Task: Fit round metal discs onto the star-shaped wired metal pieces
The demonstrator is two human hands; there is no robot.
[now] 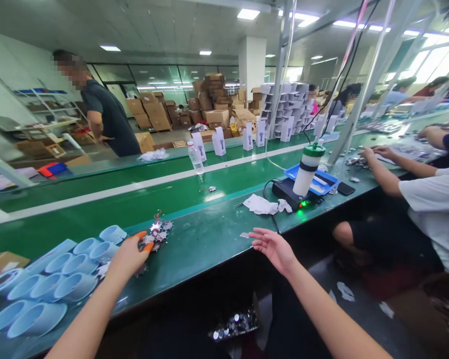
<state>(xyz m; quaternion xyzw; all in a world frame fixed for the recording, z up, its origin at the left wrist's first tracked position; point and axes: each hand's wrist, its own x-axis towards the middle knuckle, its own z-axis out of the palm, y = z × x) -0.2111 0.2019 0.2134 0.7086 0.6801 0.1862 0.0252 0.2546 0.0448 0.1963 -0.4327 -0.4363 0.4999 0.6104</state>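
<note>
My left hand [129,255] rests on the green workbench [209,239] with orange covers on two fingertips. Its fingers touch a small pile of shiny star-shaped metal pieces [157,233]; they lie curled over the pile, and I see nothing gripped in them. Just to its left lie several light blue plastic cups [56,279] on their sides. My right hand [272,247] hovers at the bench's front edge, palm up, fingers spread, holding nothing. A small white scrap [244,235] lies next to it.
A green conveyor belt [134,192] runs behind the bench, carrying a water bottle [196,157] and white boxes [219,141]. To the right stand a white tumbler [306,169], blue tray [310,179], crumpled paper [262,204]. Seated co-workers are at right; one person stands beyond the belt.
</note>
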